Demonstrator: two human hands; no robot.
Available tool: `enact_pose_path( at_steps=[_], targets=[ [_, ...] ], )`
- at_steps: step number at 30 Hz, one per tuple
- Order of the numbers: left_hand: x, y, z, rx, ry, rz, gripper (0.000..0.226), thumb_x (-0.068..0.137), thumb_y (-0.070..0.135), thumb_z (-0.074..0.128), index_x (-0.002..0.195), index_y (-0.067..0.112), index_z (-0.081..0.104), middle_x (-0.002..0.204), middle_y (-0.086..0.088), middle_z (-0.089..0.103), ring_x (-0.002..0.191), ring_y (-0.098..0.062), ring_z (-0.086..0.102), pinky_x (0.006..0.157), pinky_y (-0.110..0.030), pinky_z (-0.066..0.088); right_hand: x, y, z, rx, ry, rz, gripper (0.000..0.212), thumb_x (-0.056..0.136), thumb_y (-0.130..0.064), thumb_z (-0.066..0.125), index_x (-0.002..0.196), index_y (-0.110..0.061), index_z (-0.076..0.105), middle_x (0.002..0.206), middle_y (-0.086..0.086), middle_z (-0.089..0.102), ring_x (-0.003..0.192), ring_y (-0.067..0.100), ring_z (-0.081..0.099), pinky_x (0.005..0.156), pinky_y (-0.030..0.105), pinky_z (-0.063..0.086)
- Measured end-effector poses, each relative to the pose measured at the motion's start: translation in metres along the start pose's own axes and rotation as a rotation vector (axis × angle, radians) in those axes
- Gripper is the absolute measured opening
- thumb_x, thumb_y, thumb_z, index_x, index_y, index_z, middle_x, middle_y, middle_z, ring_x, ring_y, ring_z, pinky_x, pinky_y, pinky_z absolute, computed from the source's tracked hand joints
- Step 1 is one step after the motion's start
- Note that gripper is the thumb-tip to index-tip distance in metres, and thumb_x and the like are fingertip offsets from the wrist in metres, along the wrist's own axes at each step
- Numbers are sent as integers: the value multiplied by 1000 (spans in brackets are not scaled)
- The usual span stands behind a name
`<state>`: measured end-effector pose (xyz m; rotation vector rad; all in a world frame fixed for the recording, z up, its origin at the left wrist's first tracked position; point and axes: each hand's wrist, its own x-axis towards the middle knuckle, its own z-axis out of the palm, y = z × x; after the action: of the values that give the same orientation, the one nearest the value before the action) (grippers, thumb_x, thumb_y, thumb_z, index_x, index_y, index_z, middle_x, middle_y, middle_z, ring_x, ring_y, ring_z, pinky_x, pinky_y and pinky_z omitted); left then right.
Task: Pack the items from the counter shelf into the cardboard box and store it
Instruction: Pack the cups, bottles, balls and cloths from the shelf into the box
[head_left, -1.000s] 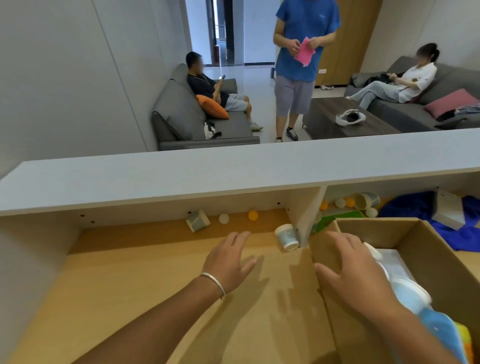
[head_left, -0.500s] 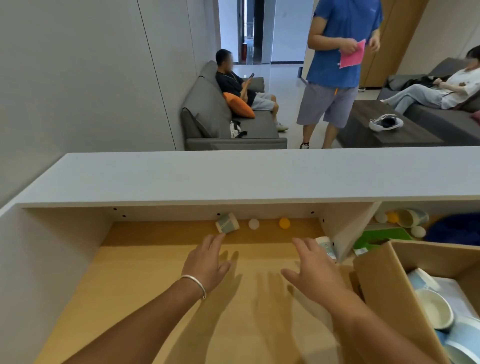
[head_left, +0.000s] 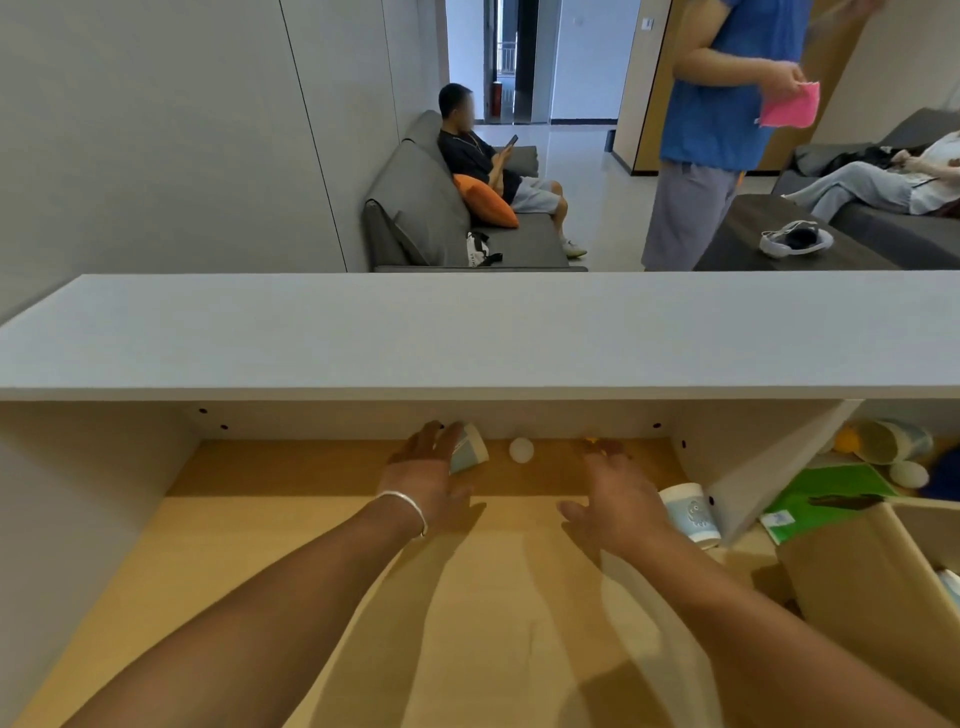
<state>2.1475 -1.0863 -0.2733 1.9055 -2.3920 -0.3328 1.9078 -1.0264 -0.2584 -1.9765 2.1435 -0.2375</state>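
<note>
Both arms reach deep into the wooden shelf bay (head_left: 322, 571) under the white counter top. My left hand (head_left: 426, 473), with a silver bracelet, has its fingers spread over a tipped paper cup (head_left: 470, 452) at the back wall, touching it. My right hand (head_left: 615, 493) is open, its fingertips at a small orange ball (head_left: 592, 442) that is mostly hidden. A white ball (head_left: 521, 450) lies between the two hands. Another pale blue paper cup (head_left: 691, 514) lies on its side right of my right hand. The cardboard box (head_left: 852, 582) stands at the lower right.
A white divider panel (head_left: 774, 467) separates this bay from the right one, which holds a green folder (head_left: 826, 493), a tipped cup (head_left: 891, 441), balls and blue cloth. Beyond the counter top (head_left: 467, 332), one person stands and two sit on grey sofas.
Both hands have moved forward to the back of the shelf; the left hand has reached the tipped cup and the right the orange ball. The view has shifted left and closer.
</note>
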Motion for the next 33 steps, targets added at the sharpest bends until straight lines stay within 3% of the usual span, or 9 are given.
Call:
enact_pose_path(
  at_steps=[4,8,11,19,24,27,29,33],
  targets=[
    [32,-1,21,3,6,-11,88,84,45,62,152,33,7,158,-3,15,142,-28,24,107,-42,35,32,1,26,-36,-57,-18,83,82,-50,59,149,-29,13,157,2,15,138,27,27,105,37,38],
    [49,-7,43,-30,16,-31,83,82,48,61,149,34,14,147,-2,33,130,-27,40,99,-42,43,57,-5,53,-18,-88,-112,79,87,-49,54,149,-32,7,159,0,9,140,25,22,109,35,32],
    [52,-17,54,-51,40,-26,72,85,51,55,146,35,19,145,-2,38,124,-28,46,96,-41,44,73,-10,70,67,-60,-185,73,89,-42,55,148,-34,15,158,-2,14,140,24,23,110,33,29],
    [32,-34,54,-192,146,-91,73,83,52,53,145,43,16,138,6,46,120,-20,50,96,-32,44,103,-15,103,181,-21,-224,47,99,-22,39,145,-32,32,156,-2,26,139,19,30,111,33,29],
    [9,-31,46,-203,162,-88,71,83,56,55,144,41,21,129,5,52,112,-19,54,88,-29,49,104,-19,107,107,-76,-149,42,97,-22,37,139,-30,38,148,4,35,124,23,44,99,33,40],
    [-18,-15,39,-180,167,-90,70,82,55,58,142,38,27,128,5,53,112,-19,55,86,-30,48,73,-18,92,-7,-22,-175,38,95,-25,36,133,-28,42,127,4,49,107,23,54,84,32,47],
    [-37,-3,32,-188,164,-99,67,80,55,60,138,35,32,126,5,54,108,-19,56,84,-32,48,48,-17,76,-5,33,-193,34,94,-29,40,127,-27,46,116,2,54,99,22,57,72,30,43],
    [-82,28,17,-243,143,-102,72,79,55,63,140,34,30,131,5,52,111,-19,54,85,-32,48,-13,-7,44,95,30,-154,39,88,-37,54,126,-29,47,122,-3,56,104,17,55,79,29,45]
  ],
)
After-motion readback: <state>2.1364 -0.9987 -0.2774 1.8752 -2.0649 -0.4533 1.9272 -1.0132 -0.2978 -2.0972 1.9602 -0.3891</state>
